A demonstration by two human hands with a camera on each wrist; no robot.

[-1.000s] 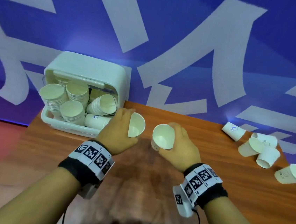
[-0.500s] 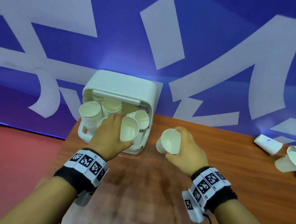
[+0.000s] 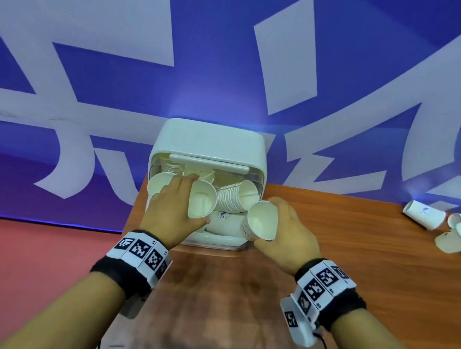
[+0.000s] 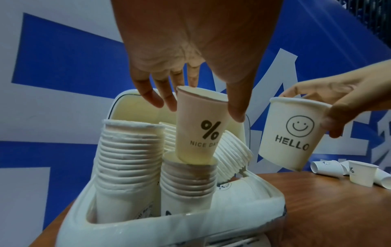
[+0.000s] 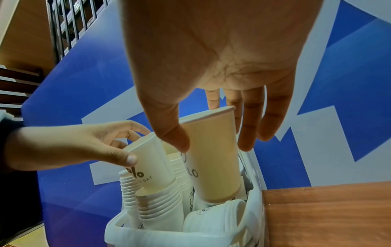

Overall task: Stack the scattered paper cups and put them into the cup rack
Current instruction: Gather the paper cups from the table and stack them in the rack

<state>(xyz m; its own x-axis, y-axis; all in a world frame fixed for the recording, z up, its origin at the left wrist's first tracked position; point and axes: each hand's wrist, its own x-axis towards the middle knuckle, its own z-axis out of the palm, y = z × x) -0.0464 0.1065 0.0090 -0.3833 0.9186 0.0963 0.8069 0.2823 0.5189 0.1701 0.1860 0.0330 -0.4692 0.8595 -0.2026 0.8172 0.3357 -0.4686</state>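
Observation:
A white cup rack (image 3: 210,141) stands open at the table's back left, with several stacks of paper cups inside. My left hand (image 4: 196,107) grips a "% NICE DAY" cup (image 4: 201,127) by its rim. That cup's base sits in the mouth of the front middle stack (image 4: 188,183). My right hand (image 5: 211,142) grips a smiley "HELLO" cup (image 4: 292,133) and holds it tilted in the air over the rack's front right corner. In the head view the left cup (image 3: 202,200) and the right cup (image 3: 263,220) lie side by side over the rack.
Several loose cups (image 3: 424,214) lie at the far right of the wooden table (image 3: 355,272). A taller stack (image 4: 129,158) fills the rack's left side, and a leaning stack (image 3: 235,197) its right. The rack sits by the table's left edge, above a red floor (image 3: 29,267).
Both hands have moved forward to the rack with their cups. The left cup went from in front of the rack to the top of a stack. The right cup came up beside it.

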